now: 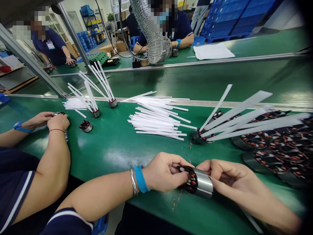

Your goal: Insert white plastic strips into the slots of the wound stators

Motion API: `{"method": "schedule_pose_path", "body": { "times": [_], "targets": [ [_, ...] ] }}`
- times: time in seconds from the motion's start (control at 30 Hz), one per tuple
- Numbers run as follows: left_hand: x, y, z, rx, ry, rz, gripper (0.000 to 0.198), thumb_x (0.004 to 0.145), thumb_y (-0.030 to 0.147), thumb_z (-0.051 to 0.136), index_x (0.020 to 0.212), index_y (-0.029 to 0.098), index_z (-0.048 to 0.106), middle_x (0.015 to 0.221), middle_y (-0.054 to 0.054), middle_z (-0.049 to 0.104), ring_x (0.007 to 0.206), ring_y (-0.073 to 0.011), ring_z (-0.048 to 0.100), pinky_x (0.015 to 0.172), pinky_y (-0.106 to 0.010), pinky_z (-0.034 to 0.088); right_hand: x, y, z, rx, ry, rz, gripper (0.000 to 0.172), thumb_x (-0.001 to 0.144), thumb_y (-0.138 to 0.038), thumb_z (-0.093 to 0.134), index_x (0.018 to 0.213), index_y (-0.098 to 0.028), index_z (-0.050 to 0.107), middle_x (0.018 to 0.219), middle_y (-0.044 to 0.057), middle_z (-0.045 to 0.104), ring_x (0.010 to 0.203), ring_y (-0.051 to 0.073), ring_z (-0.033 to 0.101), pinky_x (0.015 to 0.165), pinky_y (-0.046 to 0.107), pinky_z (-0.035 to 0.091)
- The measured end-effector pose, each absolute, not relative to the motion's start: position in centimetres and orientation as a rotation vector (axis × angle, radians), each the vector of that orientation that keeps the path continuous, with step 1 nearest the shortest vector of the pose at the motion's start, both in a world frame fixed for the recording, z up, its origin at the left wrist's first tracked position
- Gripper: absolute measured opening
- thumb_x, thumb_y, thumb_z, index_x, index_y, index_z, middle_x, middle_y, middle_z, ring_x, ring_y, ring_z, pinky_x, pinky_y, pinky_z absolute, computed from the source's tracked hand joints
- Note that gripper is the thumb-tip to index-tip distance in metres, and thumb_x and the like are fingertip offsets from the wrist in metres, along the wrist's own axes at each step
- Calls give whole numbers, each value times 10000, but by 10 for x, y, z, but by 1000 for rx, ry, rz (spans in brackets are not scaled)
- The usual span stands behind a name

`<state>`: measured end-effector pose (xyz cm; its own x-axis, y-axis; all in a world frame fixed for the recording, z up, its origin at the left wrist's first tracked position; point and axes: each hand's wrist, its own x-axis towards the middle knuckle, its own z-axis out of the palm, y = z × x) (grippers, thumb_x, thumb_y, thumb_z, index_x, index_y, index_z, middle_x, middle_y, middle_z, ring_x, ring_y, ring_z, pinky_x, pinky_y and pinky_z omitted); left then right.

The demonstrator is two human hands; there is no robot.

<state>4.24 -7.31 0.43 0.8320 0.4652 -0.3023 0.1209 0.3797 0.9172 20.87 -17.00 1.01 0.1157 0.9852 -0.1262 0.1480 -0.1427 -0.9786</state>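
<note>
Head view: over the green bench [117, 143], nearer me than the pile of white strips [156, 119], I hold a stator [204, 184], left hand [163, 173] pinching its coil end, right hand [232, 178] cupping its steel shell. Steady it, I judge, sparing the thin wires [178, 199]. My fingers [182, 176] hide its bore.

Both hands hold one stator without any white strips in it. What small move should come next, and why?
Probably the left hand should let go and take one strip from the pile of white strips just ahead of it. The stator, also held by the right hand, has no strips in it, while the neighbouring stator carries several.
</note>
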Motion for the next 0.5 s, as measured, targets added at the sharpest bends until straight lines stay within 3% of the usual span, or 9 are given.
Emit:
{"method": "schedule_pose_path", "body": {
  "times": [0.07, 0.13, 0.27, 0.37, 0.5],
  "targets": [
    [40, -70, 7, 1176, 525, 192, 270, 648, 115, 615, 900, 61, 693, 614, -19, 590, 538, -70, 547, 570, -180, 472, 217, -162, 13, -1491, -1274, 1171, 387, 784, -542, 561, 593, -205, 555, 722, 76, 665, 621, 187, 619, 543, 282, 504],
    [36, -67, 12, 1201, 459, 99, 301, 657, 114, 613, 941, 64, 698, 584, -8, 573, 512, -68, 535, 543, -172, 466, 219, -145, 17, -1603, -1496, 957, 390, 846, -541, 448, 761, -200, 618, 762, 81, 672, 671, 195, 642, 597, 294, 532],
    [29, -64, 23, 1263, 369, -88, 348, 693, 79, 575, 1022, 52, 684, 522, 40, 525, 395, -8, 411, 466, -125, 412, 196, -91, 19, -1812, -1946, 390, 202, 842, -267, 494, 978, -153, 592, 993, 112, 639, 852, 204, 617, 755, 329, 511],
    [29, -64, 22, 1304, 365, -139, 363, 693, 43, 569, 1040, 32, 675, 526, 55, 520, 397, 10, 391, 471, -98, 397, 168, -54, 21, -1920, -2138, 268, 252, 797, -125, 559, 1048, -133, 580, 1073, 127, 610, 1011, 260, 563, 825, 398, 483],
    [31, -67, 15, 1318, 420, -191, 391, 698, 57, 584, 1082, 40, 658, 610, 29, 574, 453, -6, 469, 465, -95, 395, 148, -35, 24, -2078, -2288, 202, 169, 879, -223, 548, 1018, -133, 589, 999, 67, 616, 954, 205, 581, 809, 406, 499]
  ]
}}
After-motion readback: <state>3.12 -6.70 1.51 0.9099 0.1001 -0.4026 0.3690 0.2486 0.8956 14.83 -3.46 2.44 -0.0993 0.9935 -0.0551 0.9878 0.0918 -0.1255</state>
